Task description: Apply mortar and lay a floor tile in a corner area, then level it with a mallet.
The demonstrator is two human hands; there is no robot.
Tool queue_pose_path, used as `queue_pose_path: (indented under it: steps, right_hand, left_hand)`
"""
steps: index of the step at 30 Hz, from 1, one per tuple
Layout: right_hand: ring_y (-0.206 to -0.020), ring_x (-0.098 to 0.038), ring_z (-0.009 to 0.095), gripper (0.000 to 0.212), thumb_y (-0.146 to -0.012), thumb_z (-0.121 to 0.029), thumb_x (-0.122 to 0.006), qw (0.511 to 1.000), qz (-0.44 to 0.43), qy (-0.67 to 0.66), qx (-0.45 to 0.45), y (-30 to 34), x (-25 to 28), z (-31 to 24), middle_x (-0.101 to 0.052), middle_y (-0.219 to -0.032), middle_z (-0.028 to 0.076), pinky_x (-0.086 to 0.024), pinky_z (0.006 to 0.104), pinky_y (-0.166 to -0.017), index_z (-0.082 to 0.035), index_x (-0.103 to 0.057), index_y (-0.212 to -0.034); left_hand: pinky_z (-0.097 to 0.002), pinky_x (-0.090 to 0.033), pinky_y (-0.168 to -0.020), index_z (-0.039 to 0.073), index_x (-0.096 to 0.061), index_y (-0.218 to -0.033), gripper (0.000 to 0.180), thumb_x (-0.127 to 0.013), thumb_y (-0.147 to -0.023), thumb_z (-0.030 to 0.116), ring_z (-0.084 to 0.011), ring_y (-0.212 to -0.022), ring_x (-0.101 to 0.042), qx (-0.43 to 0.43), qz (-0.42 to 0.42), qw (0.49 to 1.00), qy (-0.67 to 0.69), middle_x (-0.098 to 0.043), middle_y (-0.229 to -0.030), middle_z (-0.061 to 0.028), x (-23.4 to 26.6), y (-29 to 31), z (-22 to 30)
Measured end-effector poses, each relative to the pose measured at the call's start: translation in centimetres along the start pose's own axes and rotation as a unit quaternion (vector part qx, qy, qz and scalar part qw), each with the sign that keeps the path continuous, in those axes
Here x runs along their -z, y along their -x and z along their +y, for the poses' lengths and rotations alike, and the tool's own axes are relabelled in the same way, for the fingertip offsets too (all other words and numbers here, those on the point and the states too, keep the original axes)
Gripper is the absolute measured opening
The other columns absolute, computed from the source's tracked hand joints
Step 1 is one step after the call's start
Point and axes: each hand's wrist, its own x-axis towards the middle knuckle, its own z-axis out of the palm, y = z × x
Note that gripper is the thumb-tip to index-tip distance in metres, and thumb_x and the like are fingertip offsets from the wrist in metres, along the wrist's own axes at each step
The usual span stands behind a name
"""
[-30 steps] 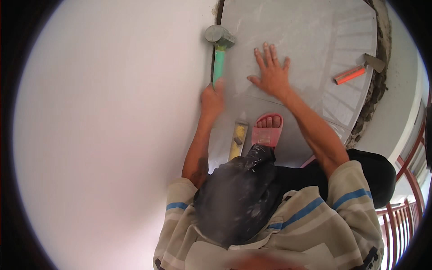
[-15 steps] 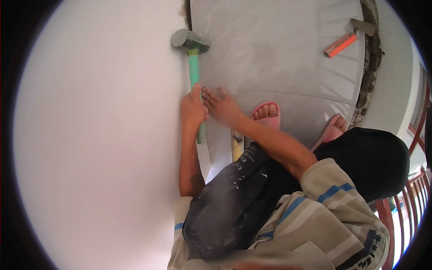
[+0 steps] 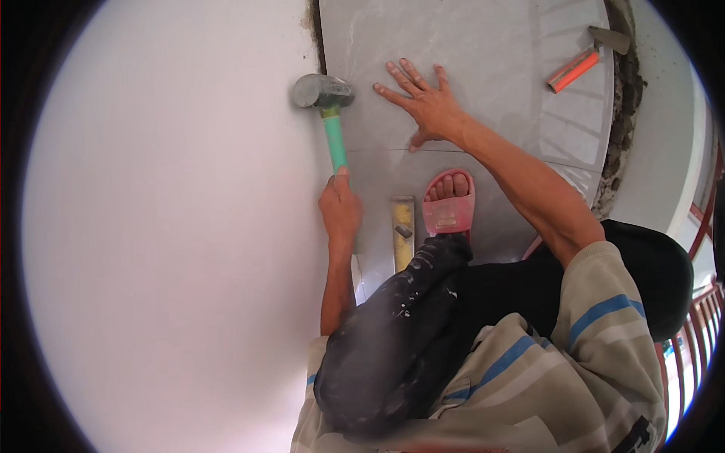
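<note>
My left hand [image 3: 341, 205] is closed round the green handle of a rubber mallet [image 3: 337, 140]. The mallet's dark grey head [image 3: 323, 91] is at the edge where the white wall meets the floor. My right hand [image 3: 432, 106] is spread with its fingers apart, palm down over a large grey floor tile [image 3: 483, 45], and holds nothing. A thin joint line runs across the floor just below that hand. Whether the mallet head touches the tile, I cannot tell.
The white wall [image 3: 174, 226] rises close on the left. By my pink slipper [image 3: 449, 214] lies a yellow-and-metal spirit-level-like bar [image 3: 404, 232]. A trowel with an orange handle [image 3: 574, 72] lies at the far right, beside a rough, dark gap [image 3: 623, 98] along the tile's edge.
My right hand has moved away from the left one, forward and right, and spread out on the tile. The mallet and left hand have shifted slightly, the hand nearer to me.
</note>
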Motion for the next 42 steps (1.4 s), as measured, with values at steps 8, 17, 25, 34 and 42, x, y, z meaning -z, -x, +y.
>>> queue_pose_path:
  steps: [8,17,25,34,42]
  right_hand:
    - [-0.15,-0.009,0.026,0.135,-0.043,-0.052,-0.09,0.999,-0.017,0.047,0.0,1.3,1.6,0.3,-0.009,-0.163,0.006,-0.021,0.0698,-0.107,-0.032,-0.017,-0.154]
    - [-0.149,-0.014,0.023,0.095,-0.081,-0.061,-0.061,0.987,0.134,-0.035,-0.083,12.7,-7.6,3.7,-0.015,-0.162,0.008,-0.017,0.0621,-0.113,-0.021,-0.018,-0.155]
    - [-0.148,-0.012,0.035,0.095,-0.088,-0.062,-0.053,0.838,0.182,-0.095,-0.505,25.8,-6.9,9.7,-0.012,-0.16,0.02,-0.019,0.0577,-0.114,-0.004,-0.016,-0.153]
    - [-0.145,-0.02,0.041,0.085,-0.092,-0.053,-0.052,0.834,0.195,-0.075,-0.511,27.4,-8.8,9.0,-0.02,-0.156,0.025,-0.026,0.0565,-0.111,0.004,-0.023,-0.149]
    - [-0.144,-0.024,0.039,0.074,-0.093,-0.047,-0.056,0.843,0.235,-0.02,-0.483,27.1,-4.8,12.5,-0.027,-0.155,0.024,-0.024,0.0593,-0.11,-0.005,-0.031,-0.149]
  left_hand:
    - [-0.046,-0.043,-0.055,-0.005,-0.058,-0.09,0.047,-0.046,-0.1,0.04,-0.0347,-0.058,-0.056,-0.124,0.059,0.989,-0.048,-0.055,-0.059,-0.0189,-2.2,-2.0,-0.4]
    - [-0.0401,-0.046,-0.052,-0.007,-0.058,-0.095,0.044,-0.044,-0.099,0.034,-0.0288,-0.049,-0.052,0.11,-0.012,0.992,0.053,-0.053,-0.06,-0.0166,-4.7,-2.9,-3.1]
    - [-0.0436,-0.044,-0.051,-0.008,-0.058,-0.072,0.076,-0.045,-0.09,0.064,-0.0318,-0.05,-0.053,0.118,0.062,0.99,0.037,-0.053,-0.055,-0.0179,-4.8,0.3,0.0]
    - [-0.0467,-0.051,-0.069,-0.005,-0.06,-0.109,0.051,-0.065,-0.08,0.036,-0.0402,-0.068,-0.061,-0.075,0.026,0.979,-0.19,-0.064,-0.081,-0.0246,-3.3,-1.7,-3.5]
    - [-0.0492,-0.044,-0.062,-0.001,-0.058,-0.093,0.049,-0.046,-0.099,0.045,-0.0441,-0.068,-0.059,-0.07,0.061,0.994,-0.061,-0.059,-0.067,-0.0228,-5.4,2.0,-3.4]
